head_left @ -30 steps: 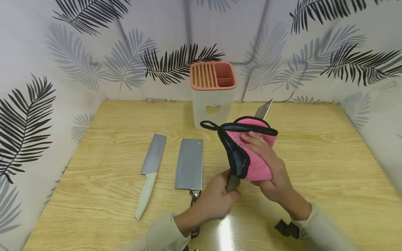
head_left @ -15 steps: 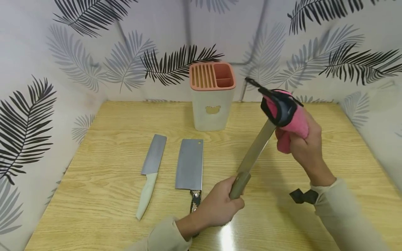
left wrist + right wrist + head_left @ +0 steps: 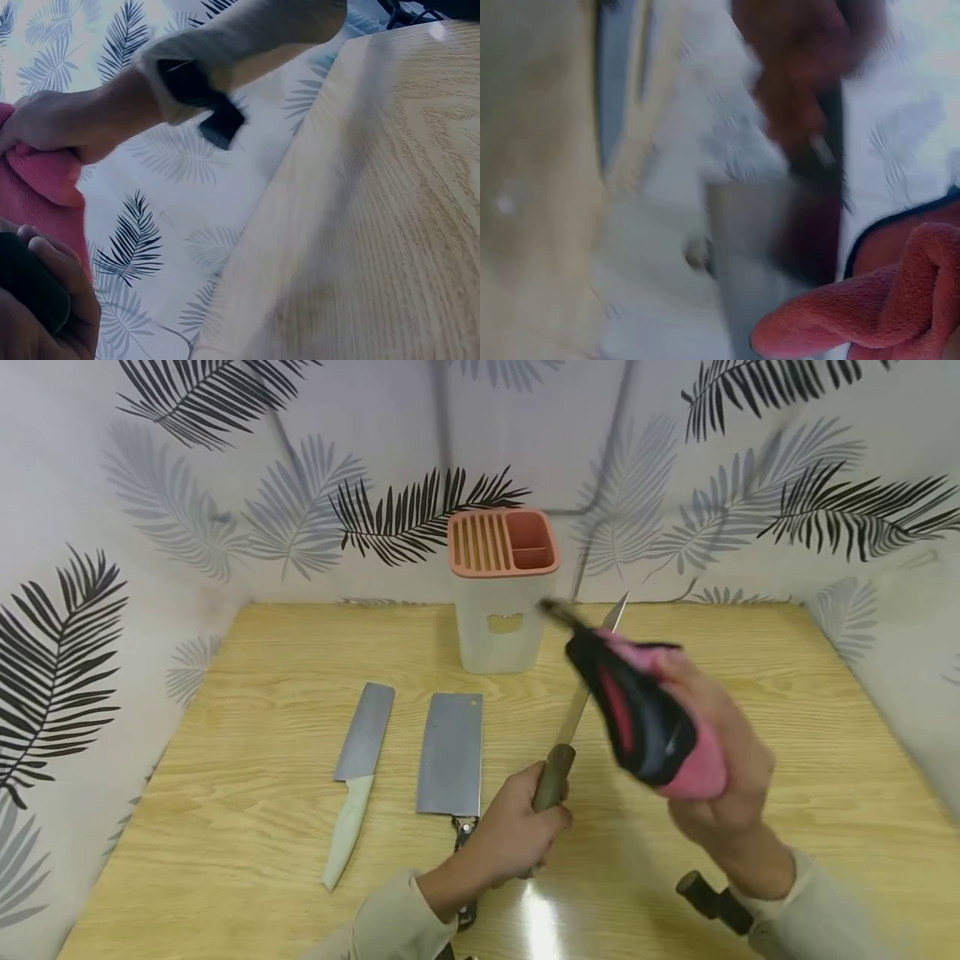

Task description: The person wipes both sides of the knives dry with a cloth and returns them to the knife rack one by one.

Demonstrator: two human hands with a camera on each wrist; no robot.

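Observation:
My left hand [image 3: 517, 831] grips the olive handle of a knife [image 3: 553, 781], whose blade points up and away over the table. In the left wrist view, its fingers curl round the dark green handle [image 3: 34, 281]. My right hand [image 3: 731, 768] holds a folded pink cloth [image 3: 697, 764] with black edging and a loop, blurred by motion. The cloth covers part of the blade in the head view; the tip shows beyond it. The right wrist view has the cloth [image 3: 855, 315] overlapping the broad blade [image 3: 735, 225]. A cleaver [image 3: 450, 756] lies left of my left hand.
Left of the cleaver lies a knife with a pale green handle [image 3: 348, 831]. A white knife block [image 3: 498, 647] with a slotted salmon-coloured top stands at the back of the wooden table [image 3: 247, 760]. Leaf-patterned sheeting [image 3: 390, 435] surrounds the table's back and sides.
The cloth went from lying over the blade out to the right near the tip, baring the blade, then back left and down across it. The left hand with the knife moved only slightly.

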